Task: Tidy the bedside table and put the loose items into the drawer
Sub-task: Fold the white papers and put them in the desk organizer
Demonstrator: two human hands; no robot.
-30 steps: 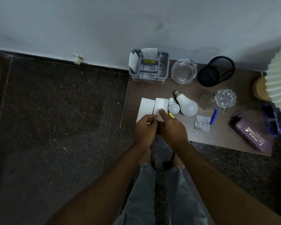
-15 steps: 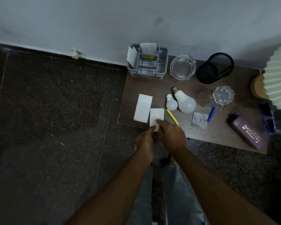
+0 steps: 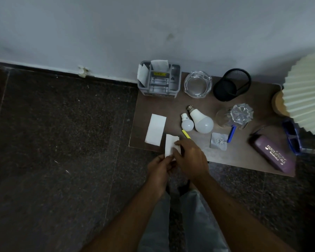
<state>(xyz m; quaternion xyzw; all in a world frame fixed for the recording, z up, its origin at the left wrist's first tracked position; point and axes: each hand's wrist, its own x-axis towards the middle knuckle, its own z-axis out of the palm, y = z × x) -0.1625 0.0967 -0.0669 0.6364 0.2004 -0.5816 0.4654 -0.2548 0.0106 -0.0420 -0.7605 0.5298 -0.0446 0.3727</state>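
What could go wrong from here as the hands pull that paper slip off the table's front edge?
The right hand works close to the yellow marker and two bulbs; a careless sweep could roll them. The paper slip overhangs the table edge and could drop to the floor if the left hand loses it.
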